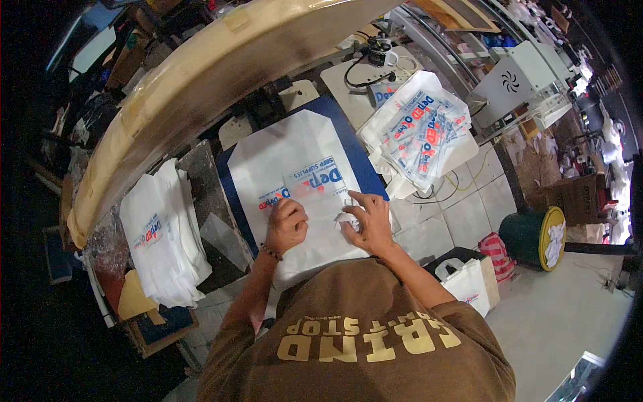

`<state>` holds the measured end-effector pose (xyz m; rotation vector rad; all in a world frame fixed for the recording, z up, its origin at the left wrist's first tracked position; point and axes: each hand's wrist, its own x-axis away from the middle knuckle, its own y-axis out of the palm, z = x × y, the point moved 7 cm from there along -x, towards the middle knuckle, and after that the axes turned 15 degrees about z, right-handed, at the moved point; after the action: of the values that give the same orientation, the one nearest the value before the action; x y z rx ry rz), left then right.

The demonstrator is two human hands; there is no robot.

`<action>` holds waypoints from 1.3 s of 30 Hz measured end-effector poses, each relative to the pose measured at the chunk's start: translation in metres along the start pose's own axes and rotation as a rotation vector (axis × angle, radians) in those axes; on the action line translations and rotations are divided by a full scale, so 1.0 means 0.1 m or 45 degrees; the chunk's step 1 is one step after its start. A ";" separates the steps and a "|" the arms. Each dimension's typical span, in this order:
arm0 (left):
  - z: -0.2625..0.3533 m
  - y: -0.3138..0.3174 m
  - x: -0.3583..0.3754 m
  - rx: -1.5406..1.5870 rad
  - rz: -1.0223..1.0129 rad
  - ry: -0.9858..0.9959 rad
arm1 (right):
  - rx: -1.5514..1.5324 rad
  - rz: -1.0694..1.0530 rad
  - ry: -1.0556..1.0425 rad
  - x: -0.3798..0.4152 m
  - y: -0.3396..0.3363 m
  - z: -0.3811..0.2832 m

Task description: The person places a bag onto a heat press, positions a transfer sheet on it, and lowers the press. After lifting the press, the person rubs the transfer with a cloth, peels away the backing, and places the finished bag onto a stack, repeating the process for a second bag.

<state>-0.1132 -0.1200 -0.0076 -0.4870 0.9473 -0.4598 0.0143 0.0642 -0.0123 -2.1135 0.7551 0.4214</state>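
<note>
A white printed bag [261,157] with blue and red lettering lies flat on a dark blue board [358,153]. Over the lower left part of its print, my left hand [288,224] rests with its fingers curled in; what they hold, if anything, is hidden. My right hand [368,220] is at the right part of the bag, its fingers bent around a crumpled white piece [346,220]. A bracelet circles my left wrist.
Stacked white bags [164,234] lie to the left, and a pile of printed sheets [429,134] sits at the upper right. A large curved tan-covered bar [221,60] arches overhead. A green bin [522,236] and a white bag [469,285] stand at the right.
</note>
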 end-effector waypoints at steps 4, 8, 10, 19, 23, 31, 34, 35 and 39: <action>-0.13 -0.02 -0.03 0.021 0.071 -0.029 | -0.006 0.012 0.006 0.00 0.01 0.00; -0.08 -0.05 -0.08 -0.002 0.056 -0.040 | -0.008 0.003 0.021 0.00 0.01 0.01; -0.06 -0.05 -0.08 -0.046 0.086 -0.044 | -0.006 0.006 0.017 0.00 0.00 0.00; -0.23 0.10 -0.29 -0.167 0.188 -0.256 | -0.011 0.049 -0.009 -0.02 -0.02 -0.03; -0.13 0.22 -0.37 -0.378 -0.025 -0.197 | -0.013 0.077 -0.019 -0.02 -0.04 -0.03; 0.03 0.06 -0.66 -0.341 -0.058 -0.179 | -0.085 0.045 0.024 0.08 0.02 0.10; 0.40 -0.21 -1.08 -0.048 -0.152 -0.174 | -0.119 0.034 0.042 0.13 0.07 0.13; 0.58 -0.30 -1.23 0.107 -0.212 -0.179 | -0.141 0.044 0.050 0.13 0.08 0.15; 1.48 -0.83 -1.75 -0.005 -0.239 0.328 | -0.203 0.015 0.025 0.12 0.05 0.18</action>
<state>-0.0891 -0.0586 0.2269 -0.5307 1.1550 -0.7030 0.0195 0.0720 -0.0328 -2.2651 0.7677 0.4817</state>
